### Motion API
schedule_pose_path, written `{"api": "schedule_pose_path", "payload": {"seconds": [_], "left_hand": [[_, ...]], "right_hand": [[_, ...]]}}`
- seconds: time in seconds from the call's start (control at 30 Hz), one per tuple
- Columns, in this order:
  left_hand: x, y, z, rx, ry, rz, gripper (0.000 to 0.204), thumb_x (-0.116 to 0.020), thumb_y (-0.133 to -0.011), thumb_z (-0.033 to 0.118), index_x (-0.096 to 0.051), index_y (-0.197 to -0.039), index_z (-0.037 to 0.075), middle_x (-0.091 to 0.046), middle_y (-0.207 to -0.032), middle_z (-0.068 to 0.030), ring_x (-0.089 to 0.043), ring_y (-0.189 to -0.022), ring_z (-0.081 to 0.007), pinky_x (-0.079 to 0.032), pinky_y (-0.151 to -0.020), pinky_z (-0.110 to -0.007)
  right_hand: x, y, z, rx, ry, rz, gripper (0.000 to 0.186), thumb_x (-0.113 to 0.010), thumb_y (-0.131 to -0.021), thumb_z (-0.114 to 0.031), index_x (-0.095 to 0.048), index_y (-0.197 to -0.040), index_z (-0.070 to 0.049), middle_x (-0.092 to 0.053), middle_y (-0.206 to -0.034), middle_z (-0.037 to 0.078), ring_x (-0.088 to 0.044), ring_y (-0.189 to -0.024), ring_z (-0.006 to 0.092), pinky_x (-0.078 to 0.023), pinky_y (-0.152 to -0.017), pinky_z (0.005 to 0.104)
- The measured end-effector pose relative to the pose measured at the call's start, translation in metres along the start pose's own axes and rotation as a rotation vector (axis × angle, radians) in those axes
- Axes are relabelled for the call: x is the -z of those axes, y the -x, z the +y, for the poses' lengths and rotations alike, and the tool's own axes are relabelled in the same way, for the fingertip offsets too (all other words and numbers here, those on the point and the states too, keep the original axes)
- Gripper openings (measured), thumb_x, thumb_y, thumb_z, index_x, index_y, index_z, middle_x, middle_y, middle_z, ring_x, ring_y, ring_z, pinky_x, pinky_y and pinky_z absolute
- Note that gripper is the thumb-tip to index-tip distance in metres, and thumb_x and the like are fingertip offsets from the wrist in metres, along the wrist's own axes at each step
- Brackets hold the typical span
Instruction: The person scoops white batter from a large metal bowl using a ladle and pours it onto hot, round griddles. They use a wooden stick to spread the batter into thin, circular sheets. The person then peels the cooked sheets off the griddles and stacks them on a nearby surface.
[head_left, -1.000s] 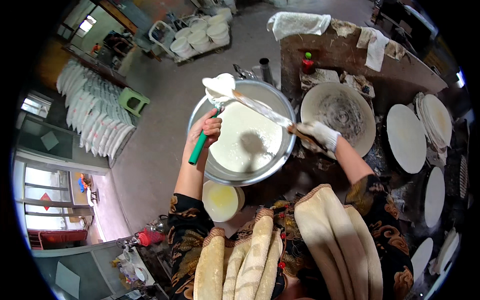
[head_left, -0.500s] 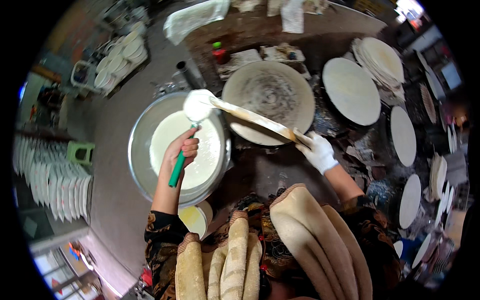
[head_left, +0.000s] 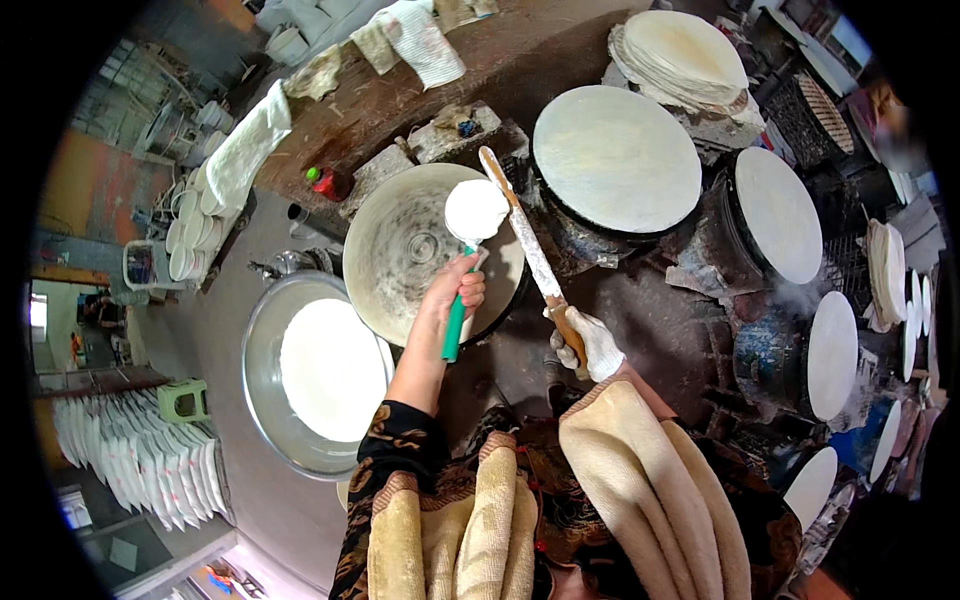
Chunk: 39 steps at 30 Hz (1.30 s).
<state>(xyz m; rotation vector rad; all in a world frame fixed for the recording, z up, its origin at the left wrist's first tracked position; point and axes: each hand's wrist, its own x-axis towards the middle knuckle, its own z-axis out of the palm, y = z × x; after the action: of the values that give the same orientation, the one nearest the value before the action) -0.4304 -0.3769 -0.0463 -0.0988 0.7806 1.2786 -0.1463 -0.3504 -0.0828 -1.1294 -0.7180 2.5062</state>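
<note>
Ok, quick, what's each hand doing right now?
Left hand: closed, fingers wrapped around the green-handled ladle.
Right hand, gloved: closed, holding the long, flat wooden stick by its lower end.

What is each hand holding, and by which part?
The left hand holds a ladle by its green handle, near the bowl; the gloved right hand grips a long wooden spatula by its brown near end.

A green stool (head_left: 183, 401) stands beside stacked white sacks (head_left: 140, 460); a red bottle (head_left: 328, 184) sits near a draped cloth (head_left: 250, 145).
</note>
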Motion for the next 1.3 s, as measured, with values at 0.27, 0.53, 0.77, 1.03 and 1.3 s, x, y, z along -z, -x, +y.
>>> {"api": "schedule_pose_path", "payload": {"seconds": [0.27, 0.53, 0.77, 1.03, 1.3], "left_hand": [[0.001, -0.069, 0.016, -0.495, -0.770, 0.448, 0.021, -0.054, -0.093, 0.020, -0.053, -0.111, 0.008, -0.046, -0.055, -0.0011, -0.044, -0.039, -0.0111, -0.035, -0.033, -0.028], [0.058, -0.022, 0.119, -1.055, -2.192, 0.394, 0.060, -0.062, -0.082, 0.010, -0.050, -0.136, 0.032, -0.063, -0.077, -0.0149, -0.062, -0.068, -0.0379, -0.050, -0.062, -0.047], [0.098, -0.022, 0.151, -1.243, -2.371, 0.369, 0.062, -0.059, -0.079, 0.003, -0.051, -0.135, 0.029, -0.056, -0.070, -0.0100, -0.059, -0.057, -0.0312, -0.050, -0.053, -0.043], [0.149, 0.020, 0.166, -1.205, -2.223, 0.711, 0.068, -0.064, -0.075, 0.000, -0.050, -0.137, 0.024, -0.064, -0.080, -0.0140, -0.062, -0.064, -0.0336, -0.051, -0.057, -0.044], [0.173, 0.055, 0.148, -1.088, -2.197, 0.766, 0.071, -0.064, -0.075, -0.001, -0.046, -0.140, 0.024, -0.059, -0.072, -0.0119, -0.059, -0.059, -0.0331, -0.050, -0.055, -0.045]], "right_hand": [[0.014, -0.025, 0.013, 0.050, 0.170, 0.276, 0.031, -0.062, -0.092, -0.027, -0.062, -0.114, -0.005, -0.059, -0.072, 0.000, -0.047, -0.051, 0.0057, -0.035, -0.043, 0.0215], [-0.017, -0.003, -0.018, 0.247, 0.866, 0.416, 0.047, -0.062, -0.090, -0.027, -0.055, -0.131, -0.008, -0.066, -0.092, 0.003, -0.057, -0.076, 0.0085, -0.048, -0.073, 0.0263], [-0.112, -0.065, -0.015, 0.140, 0.588, 0.208, 0.042, -0.055, -0.094, -0.026, -0.053, -0.133, -0.010, -0.060, -0.069, 0.001, -0.053, -0.051, 0.0069, -0.045, -0.047, 0.0241], [-0.150, -0.107, -0.008, -0.008, 0.624, 0.194, 0.040, -0.063, -0.091, -0.030, -0.062, -0.123, -0.006, -0.065, -0.076, 0.003, -0.051, -0.049, 0.0077, -0.045, -0.045, 0.0241], [-0.077, -0.070, -0.043, 0.188, 0.869, 0.355, 0.043, -0.057, -0.093, -0.032, -0.057, -0.130, -0.012, -0.065, -0.072, 0.001, -0.052, -0.051, 0.0045, -0.044, -0.044, 0.0200]]}}
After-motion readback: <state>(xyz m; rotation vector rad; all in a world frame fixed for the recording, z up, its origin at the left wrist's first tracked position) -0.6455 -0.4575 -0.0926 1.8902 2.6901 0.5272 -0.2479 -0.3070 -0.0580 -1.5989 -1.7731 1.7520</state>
